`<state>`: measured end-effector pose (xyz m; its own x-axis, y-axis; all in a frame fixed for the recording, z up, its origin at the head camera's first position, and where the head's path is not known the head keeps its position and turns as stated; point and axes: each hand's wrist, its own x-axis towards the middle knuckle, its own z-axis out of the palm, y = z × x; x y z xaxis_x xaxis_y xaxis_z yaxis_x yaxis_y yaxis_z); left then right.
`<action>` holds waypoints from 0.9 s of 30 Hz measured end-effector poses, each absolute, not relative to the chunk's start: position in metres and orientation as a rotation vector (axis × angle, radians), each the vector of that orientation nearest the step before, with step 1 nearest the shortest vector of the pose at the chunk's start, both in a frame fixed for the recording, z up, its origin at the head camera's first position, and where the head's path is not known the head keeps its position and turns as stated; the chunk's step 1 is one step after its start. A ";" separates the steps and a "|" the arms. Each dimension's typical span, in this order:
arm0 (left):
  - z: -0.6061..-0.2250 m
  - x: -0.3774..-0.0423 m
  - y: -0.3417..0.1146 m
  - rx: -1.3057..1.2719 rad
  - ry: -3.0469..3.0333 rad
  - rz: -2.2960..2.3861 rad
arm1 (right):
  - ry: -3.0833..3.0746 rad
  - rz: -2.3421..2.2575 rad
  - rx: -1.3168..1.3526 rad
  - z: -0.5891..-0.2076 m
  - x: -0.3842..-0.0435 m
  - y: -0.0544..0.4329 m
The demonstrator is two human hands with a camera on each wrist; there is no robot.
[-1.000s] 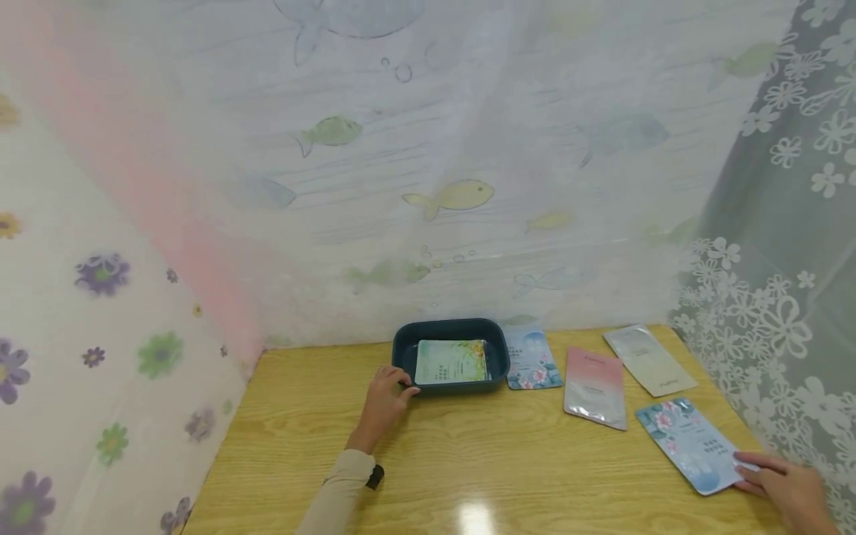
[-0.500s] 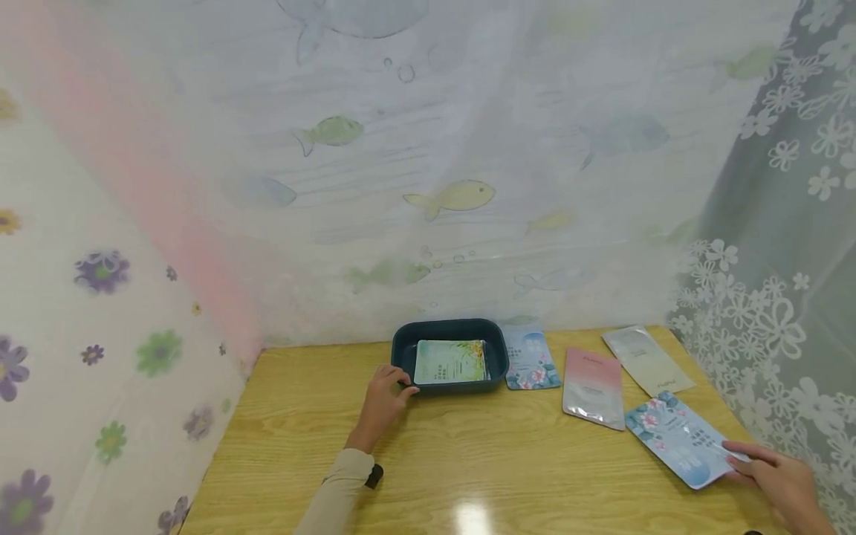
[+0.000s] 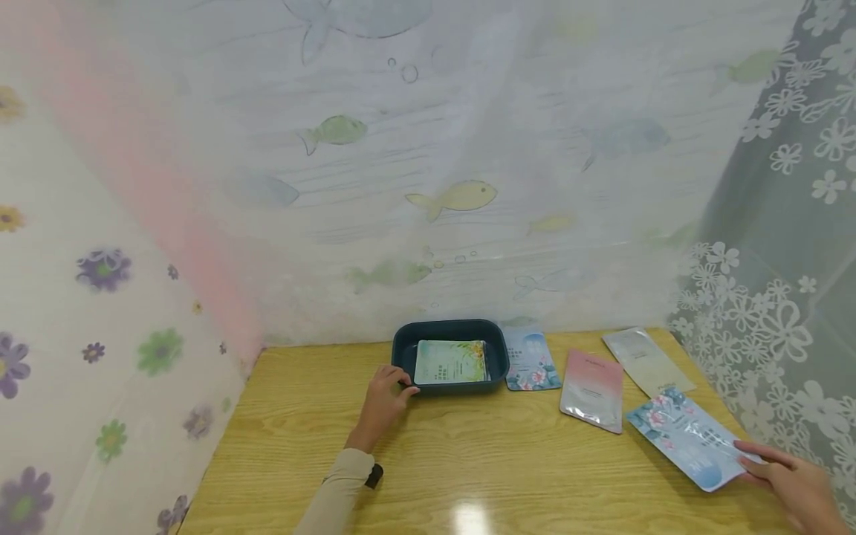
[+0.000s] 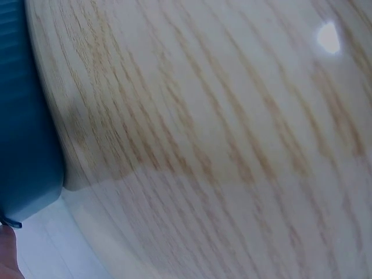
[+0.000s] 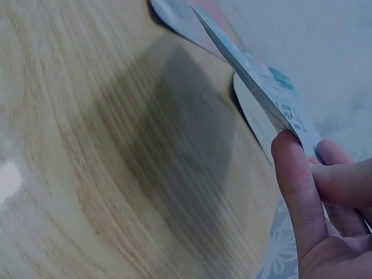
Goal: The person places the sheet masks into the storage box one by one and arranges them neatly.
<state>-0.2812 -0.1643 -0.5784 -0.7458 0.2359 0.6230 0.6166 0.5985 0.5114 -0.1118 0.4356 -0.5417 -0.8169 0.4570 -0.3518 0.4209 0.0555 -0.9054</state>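
The right hand (image 3: 796, 479) pinches a flat, glossy light-blue floral packet (image 3: 685, 437) between thumb and fingers, above the wood-grain table (image 3: 508, 461). The left hand (image 3: 386, 394) pinches the rim of a dark-blue, rounded rectangular tray (image 3: 461, 388) containing a pale-green packet (image 3: 451, 362).

A wooden table (image 3: 301, 423) bears a tray (image 3: 461, 388) and three packets (image 3: 592, 390).

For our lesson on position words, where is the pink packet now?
In the head view, the pink packet lies right of centre on the wooden table, between the blue packet beside the tray and the cream packet.
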 end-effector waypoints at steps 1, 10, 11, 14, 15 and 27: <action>-0.578 -0.281 -0.164 -0.675 -2.330 -1.016 | -2.289 1.913 -0.931 -0.540 -0.112 0.435; -0.579 -0.282 -0.166 -0.683 -2.351 -1.032 | -2.226 2.127 -0.642 -0.520 -0.116 0.419; -0.579 -0.282 -0.165 -0.687 -2.347 -1.031 | -2.204 2.155 -0.619 -0.518 -0.118 0.416; -0.579 -0.281 -0.165 -0.696 -2.334 -1.037 | -2.181 2.206 -0.597 -0.512 -0.124 0.407; -0.579 -0.282 -0.165 -0.698 -2.330 -1.038 | -2.176 2.225 -0.588 -0.509 -0.126 0.404; -0.580 -0.282 -0.165 -0.686 -2.316 -1.051 | -2.241 2.292 -0.340 -0.494 -0.149 0.373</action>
<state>-0.2825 -0.1646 -0.5800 -0.7471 0.2349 0.6218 0.6227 0.5747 0.5311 -0.1493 0.3726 -0.4945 -0.9745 0.0881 -0.2064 0.2043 -0.0317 -0.9784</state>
